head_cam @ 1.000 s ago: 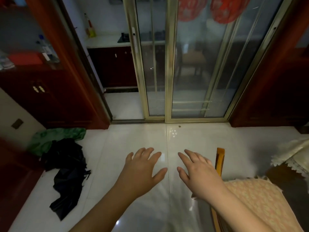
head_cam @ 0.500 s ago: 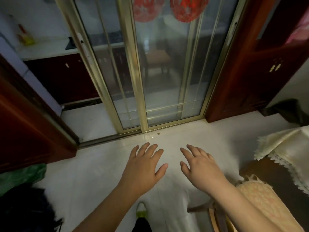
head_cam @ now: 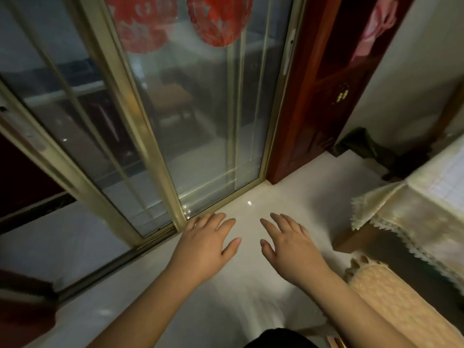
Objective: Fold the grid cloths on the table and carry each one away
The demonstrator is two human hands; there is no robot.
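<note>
Sliding glass door (head_cam: 200, 116) dead ahead, gold frame, two red lanterns (head_cam: 175, 18) showing at the top of the glass. Dark red wood cabinet (head_cam: 324, 96) to its right, something dark bundled on the floor (head_cam: 276, 197) in the corner behind. Pale glossy tile floor, bare under the hands.

Table (head_cam: 376, 237) sits at the right edge under a cream lace-edged tablecloth (head_cam: 391, 209). Grid cloth (head_cam: 449, 182) lies flat on top, only a slice in view, white with faint lines; its long axis can't be read, it runs out of frame. A chair with a peach cushion (head_cam: 391, 305) stands between the person and the table.

Left hand (head_cam: 208, 244) and right hand (head_cam: 288, 244) both out in front, palms down, side by side with a gap between, over the floor near the door track. Fingers spread and loose on both, gripping nothing. Both hands well apart from the cloth. Forearms bare, angled in from the bottom edge.
</note>
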